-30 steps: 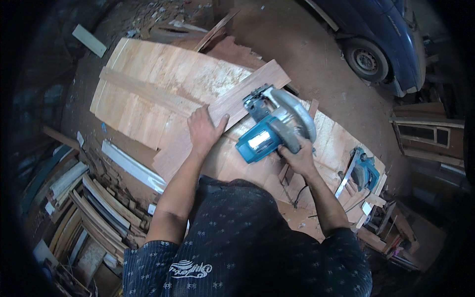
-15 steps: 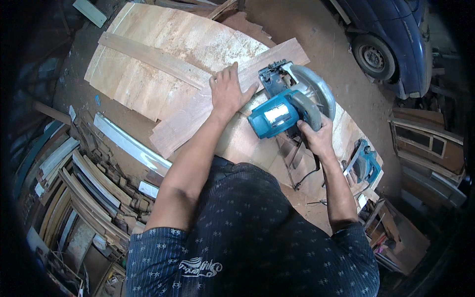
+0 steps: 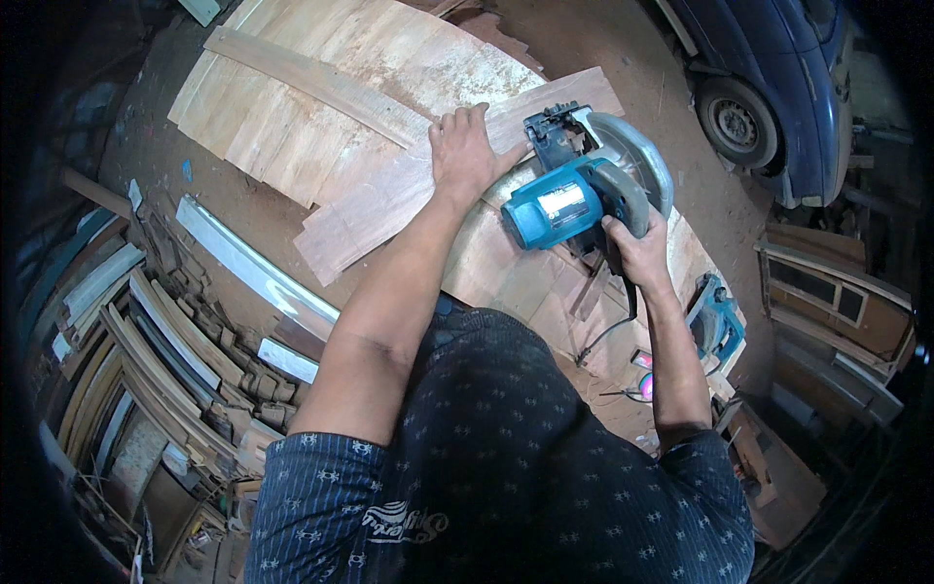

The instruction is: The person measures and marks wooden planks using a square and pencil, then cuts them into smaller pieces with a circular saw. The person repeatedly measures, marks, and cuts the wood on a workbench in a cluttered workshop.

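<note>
A teal circular saw [image 3: 553, 206] with a grey blade guard sits at the right part of a wooden board [image 3: 379, 214]. My right hand [image 3: 639, 250] is closed around the saw's rear handle, and a dark cord hangs below it. To the left of the saw, my left hand [image 3: 464, 154] presses on the board, fingers stretched out and thumb pointing toward the saw. The board lies slantwise over a broad plywood surface [image 3: 292, 127] sprinkled with sawdust. Beneath the saw, the blade and the cut edge are hidden.
A long narrow plank [image 3: 311, 88] lies on the plywood at the far left. A second teal power tool [image 3: 717, 321] rests at the right end of the surface. Curved wood strips [image 3: 165, 360] are stacked at the left, and a blue car [image 3: 793, 88] stands at the far right.
The saw and my right hand have shifted slightly right and away from me. My left hand has also moved a little right and farther away, still on the board.
</note>
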### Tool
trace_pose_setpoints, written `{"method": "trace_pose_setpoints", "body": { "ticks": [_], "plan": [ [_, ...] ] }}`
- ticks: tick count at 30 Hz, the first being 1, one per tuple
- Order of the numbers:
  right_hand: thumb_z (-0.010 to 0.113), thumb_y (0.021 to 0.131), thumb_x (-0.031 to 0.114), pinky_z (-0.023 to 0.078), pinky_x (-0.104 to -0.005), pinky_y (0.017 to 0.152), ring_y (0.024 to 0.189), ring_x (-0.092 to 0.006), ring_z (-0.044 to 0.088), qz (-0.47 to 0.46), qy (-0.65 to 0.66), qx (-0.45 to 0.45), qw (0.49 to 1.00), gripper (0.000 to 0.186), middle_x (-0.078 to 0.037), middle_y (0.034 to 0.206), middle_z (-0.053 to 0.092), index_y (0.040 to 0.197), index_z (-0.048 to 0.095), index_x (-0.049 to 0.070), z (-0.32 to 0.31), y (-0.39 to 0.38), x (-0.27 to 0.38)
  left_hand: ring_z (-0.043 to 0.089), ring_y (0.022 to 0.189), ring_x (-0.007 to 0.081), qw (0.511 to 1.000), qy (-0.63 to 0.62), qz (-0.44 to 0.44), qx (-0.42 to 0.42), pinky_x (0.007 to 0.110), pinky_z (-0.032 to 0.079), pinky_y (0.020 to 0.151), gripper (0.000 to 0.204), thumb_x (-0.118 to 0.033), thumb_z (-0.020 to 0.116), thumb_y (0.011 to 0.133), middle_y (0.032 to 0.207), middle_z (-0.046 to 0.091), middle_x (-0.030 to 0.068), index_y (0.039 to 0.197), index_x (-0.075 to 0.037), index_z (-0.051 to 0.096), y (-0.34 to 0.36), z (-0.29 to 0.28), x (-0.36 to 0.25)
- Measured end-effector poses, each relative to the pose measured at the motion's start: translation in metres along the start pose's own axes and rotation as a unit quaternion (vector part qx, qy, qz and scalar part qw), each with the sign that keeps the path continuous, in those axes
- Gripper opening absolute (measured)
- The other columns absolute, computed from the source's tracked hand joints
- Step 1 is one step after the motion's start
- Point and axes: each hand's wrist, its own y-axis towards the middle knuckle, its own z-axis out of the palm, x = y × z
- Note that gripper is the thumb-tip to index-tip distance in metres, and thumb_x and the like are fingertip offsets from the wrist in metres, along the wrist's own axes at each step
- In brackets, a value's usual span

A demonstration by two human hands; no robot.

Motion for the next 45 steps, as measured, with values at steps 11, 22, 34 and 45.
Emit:
{"method": "trace_pose_setpoints", "body": {
  "ticks": [11,22,34,45],
  "plan": [
    [0.07,0.087,0.009,0.049,-0.0329,0.098,0.106,-0.0158,0.063,0.006,-0.001,0.018,1.0,0.041,-0.006,0.115,0.071,0.126,0.067,-0.003,-0.0023,0.0022,0.0008,0.052,0.128,0.0323,0.999,0.015,-0.021,0.031,0.047,0.034,0.112,0.095,-0.073,0.07,0.081,0.132,0.061,0.0175,0.145,-0.005,0.054,0.003,-0.0009,-0.0013],
    [0.072,0.088,0.011,0.045,-0.0271,0.068,0.074,-0.0083,0.055,-0.013,-0.002,0.014,1.0,0.03,0.001,0.09,0.065,0.115,0.069,0.0,-0.0014,0.0045,0.0015,0.052,0.127,0.0309,0.999,0.02,-0.013,0.028,0.048,0.034,0.112,0.092,-0.071,0.07,0.082,0.132,0.06,0.0148,0.145,-0.006,0.054,0.002,-0.0019,-0.0032],
    [0.072,0.087,0.014,0.044,-0.026,0.061,0.065,-0.0074,0.054,-0.028,0.004,0.009,1.0,0.028,0.002,0.082,0.063,0.111,0.069,0.0,0.0006,0.0047,0.0052,0.056,0.123,0.0335,0.999,0.027,0.001,0.017,0.047,0.036,0.109,0.093,-0.072,0.069,0.082,0.129,0.063,0.0186,0.144,-0.005,0.056,0.0018,0.0011,-0.0022],
    [0.072,0.087,0.013,0.043,-0.0262,0.058,0.062,-0.0068,0.053,-0.004,-0.004,0.011,1.0,0.027,0.003,0.079,0.061,0.111,0.068,0.001,-0.0001,0.0061,0.0012,0.051,0.125,0.0311,0.999,0.01,-0.008,0.045,0.049,0.034,0.11,0.09,-0.068,0.071,0.083,0.131,0.06,0.0151,0.144,-0.004,0.054,0.0006,-0.003,-0.0045]
  ]
}}
